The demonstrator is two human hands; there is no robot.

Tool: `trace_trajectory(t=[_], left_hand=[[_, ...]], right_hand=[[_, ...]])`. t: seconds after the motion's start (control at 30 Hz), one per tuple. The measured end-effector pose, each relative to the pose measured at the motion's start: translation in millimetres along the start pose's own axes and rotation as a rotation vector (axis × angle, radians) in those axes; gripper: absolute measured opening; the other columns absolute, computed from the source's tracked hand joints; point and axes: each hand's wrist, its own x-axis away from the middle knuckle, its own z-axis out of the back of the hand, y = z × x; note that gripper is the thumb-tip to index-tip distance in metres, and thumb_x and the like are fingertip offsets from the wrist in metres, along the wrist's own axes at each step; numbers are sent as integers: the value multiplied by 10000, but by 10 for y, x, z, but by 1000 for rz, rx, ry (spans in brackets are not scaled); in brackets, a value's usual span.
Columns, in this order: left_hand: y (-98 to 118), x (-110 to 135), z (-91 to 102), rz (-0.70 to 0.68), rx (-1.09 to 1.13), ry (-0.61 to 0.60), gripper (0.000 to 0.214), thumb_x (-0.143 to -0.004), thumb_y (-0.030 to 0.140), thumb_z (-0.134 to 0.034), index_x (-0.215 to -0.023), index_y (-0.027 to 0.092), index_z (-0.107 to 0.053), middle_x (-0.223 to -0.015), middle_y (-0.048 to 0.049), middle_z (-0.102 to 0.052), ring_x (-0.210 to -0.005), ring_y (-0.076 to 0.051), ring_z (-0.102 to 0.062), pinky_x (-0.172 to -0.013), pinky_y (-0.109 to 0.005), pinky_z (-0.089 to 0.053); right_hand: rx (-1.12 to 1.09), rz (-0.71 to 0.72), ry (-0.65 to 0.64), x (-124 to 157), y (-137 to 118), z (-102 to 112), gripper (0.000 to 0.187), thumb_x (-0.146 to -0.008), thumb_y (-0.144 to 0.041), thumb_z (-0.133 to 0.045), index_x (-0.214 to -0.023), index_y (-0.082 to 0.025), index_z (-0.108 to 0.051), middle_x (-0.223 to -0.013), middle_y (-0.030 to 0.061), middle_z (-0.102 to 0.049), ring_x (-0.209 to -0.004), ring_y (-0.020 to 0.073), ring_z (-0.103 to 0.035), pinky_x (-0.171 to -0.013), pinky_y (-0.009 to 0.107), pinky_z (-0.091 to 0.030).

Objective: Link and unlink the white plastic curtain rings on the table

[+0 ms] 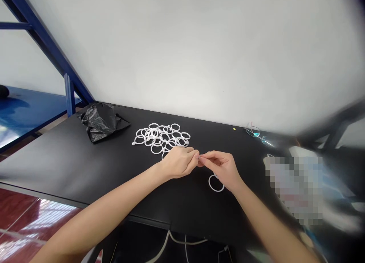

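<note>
My left hand point(180, 162) is closed, its thumb and curled fingers meeting the fingertips of my right hand point(221, 166) over the black table point(182, 202). The right hand is in a pinch, thumb against forefinger. Whatever lies between the fingertips is too small and too covered to make out. Just below my right hand a single white plastic ring point(209, 183) shows, partly hidden behind it; I cannot tell if it is held or lies on the table. Behind my left hand is a loose pile of several white rings point(156, 152) with small round knobs, some overlapping.
A crumpled black plastic bag point(101, 122) lies at the back left. Eyeglasses point(253, 131) and a small yellow bit point(234, 129) are at the back right. Blurred items, partly pixelated, crowd the right side. Cables point(164, 247) hang beneath the front edge. A white wall point(199, 57) stands behind.
</note>
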Motion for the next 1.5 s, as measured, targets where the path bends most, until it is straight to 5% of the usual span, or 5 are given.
trace_trajectory(t=[0.23, 0.63, 0.83, 1.1, 1.5], left_hand=[[-210, -40, 36, 201, -249, 62, 318, -1003, 373, -360, -884, 161, -565, -792, -31, -583, -640, -143, -562, -495, -247, -327], [-367, -23, 7, 341, -443, -108, 214, -921, 373, -579, -932, 160, -568, -951, -76, -614, -846, -212, -604, -514, -254, -352], [-375, -25, 30, 335, -491, -32, 282, -900, 429, -596, -926, 149, -587, -925, -93, -622, -863, -240, -577, -534, -277, -365], [-132, -35, -48, 37, -181, 117, 223, -945, 371, -531, -934, 157, -592, -853, -45, -624, -805, -184, -561, -757, -331, -445], [-139, -58, -67, 358, 382, 45, 184, -935, 290, -530, -906, 170, -667, -700, 8, -629, -585, -97, -516, -584, -224, -431]], right_hand=[[239, -21, 98, -81, -31, 339, 269, -698, -412, -805, -789, -180, -705, -681, 32, -698, -618, 174, -666, -628, 328, -576], [734, -255, -413, -53, -192, 689, 421, -590, -351, -835, -974, -248, -695, -1020, 43, -692, -976, 254, -626, -831, 364, -497], [721, -263, -327, -64, -76, 697, 220, -654, -198, -715, -872, -202, -685, -838, 30, -665, -738, 181, -597, -652, 298, -477], [420, -128, 23, -156, 229, 306, 167, -748, -319, -705, -834, -181, -665, -737, 21, -673, -622, 151, -595, -592, 286, -479], [31, -167, 136, -157, 216, 184, 359, -678, -411, -806, -912, -159, -706, -787, 65, -724, -670, 176, -671, -546, 269, -537]])
